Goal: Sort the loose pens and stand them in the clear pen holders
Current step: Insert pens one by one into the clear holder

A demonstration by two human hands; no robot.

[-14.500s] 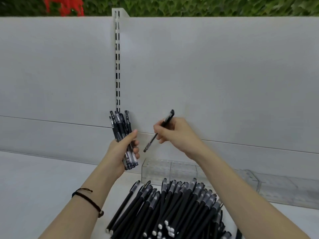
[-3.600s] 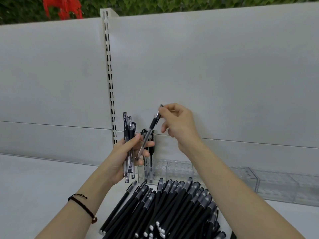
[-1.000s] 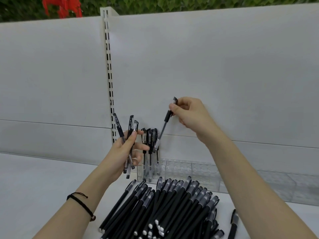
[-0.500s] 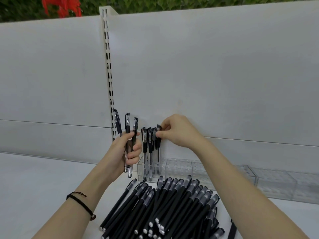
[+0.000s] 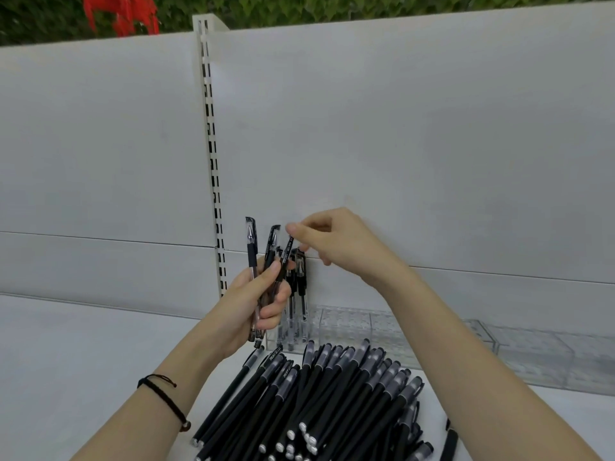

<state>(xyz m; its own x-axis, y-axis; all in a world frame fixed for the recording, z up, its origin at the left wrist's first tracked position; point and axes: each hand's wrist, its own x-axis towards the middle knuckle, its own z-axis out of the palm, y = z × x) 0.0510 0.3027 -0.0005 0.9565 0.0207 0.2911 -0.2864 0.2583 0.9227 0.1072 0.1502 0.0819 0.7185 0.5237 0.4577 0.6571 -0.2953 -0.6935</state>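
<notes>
- Far left: pale worktop [image 5: 66, 344], with a black cord band [image 5: 166, 397] round the left wrist above it.
- Behind, on the white back panel [image 5: 432, 144], a slotted upright [image 5: 213, 161] running top to bottom.
- Left grip [image 5: 263, 294] raised over the worktop, fingers curled round three capped pens [image 5: 251, 247]: clear barrels, black caps with clips, dark rubber sleeves, caps up and tips poking out below the palm.
- Rightmost of those three, a tilted pen [image 5: 287, 257], leaning right, lower half held under the left thumb.
- Just behind it, a few matching standing pens [image 5: 301, 284], upright, caps up, in the left end compartment of the clear pen holder [image 5: 349, 324] at the foot of the back panel.
- Right grip [image 5: 336, 242] level with the cap tops, thumb and forefinger pinched at the cap end of the tilted pen, other fingers loosely curled.
- Nearer the camera, a pile of loose pens [image 5: 326, 394] lying fanned on the worktop: matt black bodies, grey translucent sections, pale end plugs.
- Further right, a second clear holder [image 5: 532, 354] against the panel.
- Near the bottom right, by the right forearm, one stray black pen [image 5: 449, 440].
</notes>
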